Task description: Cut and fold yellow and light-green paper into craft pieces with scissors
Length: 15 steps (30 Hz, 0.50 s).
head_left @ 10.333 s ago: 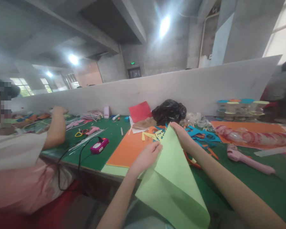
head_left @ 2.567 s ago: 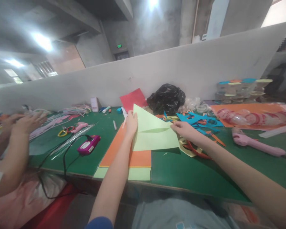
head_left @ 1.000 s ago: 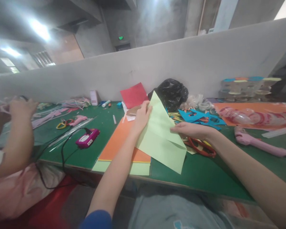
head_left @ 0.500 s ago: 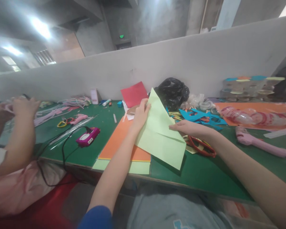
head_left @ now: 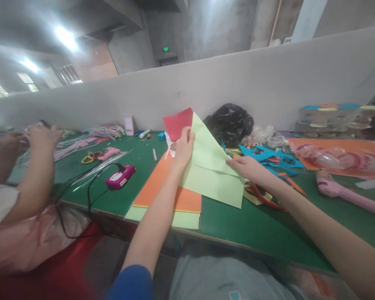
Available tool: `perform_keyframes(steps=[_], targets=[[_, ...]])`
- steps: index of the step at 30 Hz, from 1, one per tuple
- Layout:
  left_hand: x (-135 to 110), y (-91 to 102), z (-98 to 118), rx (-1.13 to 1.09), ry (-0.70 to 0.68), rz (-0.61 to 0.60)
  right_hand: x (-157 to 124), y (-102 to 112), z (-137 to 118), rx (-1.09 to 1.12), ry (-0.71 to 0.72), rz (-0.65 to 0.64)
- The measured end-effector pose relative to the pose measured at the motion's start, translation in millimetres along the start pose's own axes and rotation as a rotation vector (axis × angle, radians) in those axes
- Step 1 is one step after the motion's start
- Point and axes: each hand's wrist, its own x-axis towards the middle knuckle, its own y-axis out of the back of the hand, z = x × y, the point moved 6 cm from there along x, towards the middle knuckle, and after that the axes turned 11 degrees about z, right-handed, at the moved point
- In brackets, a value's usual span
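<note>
A light green sheet of paper [head_left: 214,183], creased across its middle with a pointed top corner, is held up over the table between both my hands. My left hand [head_left: 184,148] grips its left edge, fingers curled round it near the top. On the right edge, my right hand [head_left: 245,166] pinches the paper between thumb and fingers. Beneath my left forearm lies a stack of orange paper [head_left: 154,183] on top of more light green paper [head_left: 156,218]. Behind my left hand a red sheet [head_left: 176,123] stands tilted. Red-handled scissors [head_left: 262,196] lie partly hidden below my right hand.
Blue paper scraps [head_left: 268,158] and a black plastic bag [head_left: 231,123] are at the back. To the right lies a pink glue gun [head_left: 346,191]. A purple power socket [head_left: 121,177] with a black cord sits left. Further left, another person's hands [head_left: 45,137] work.
The green sheet's lower edge has risen and the sheet faces me more squarely. Both hands keep their hold. The whole view has shifted slightly.
</note>
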Motion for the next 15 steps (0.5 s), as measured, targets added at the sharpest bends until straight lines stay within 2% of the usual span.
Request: perform_keyframes(steps=[3,10,15], targets=[[0,0.4,-1,0.019,0.013,0.018,2,-3,3,-0.035,0.01,0.049],[0,4.1,-2,0.021,0.023,0.041,-2,-1,-10,0.024,0.088,-0.012],[3,11.0,-1,0.042,0.034,0.052,-2,1,-5,-0.034,0.048,0.03]])
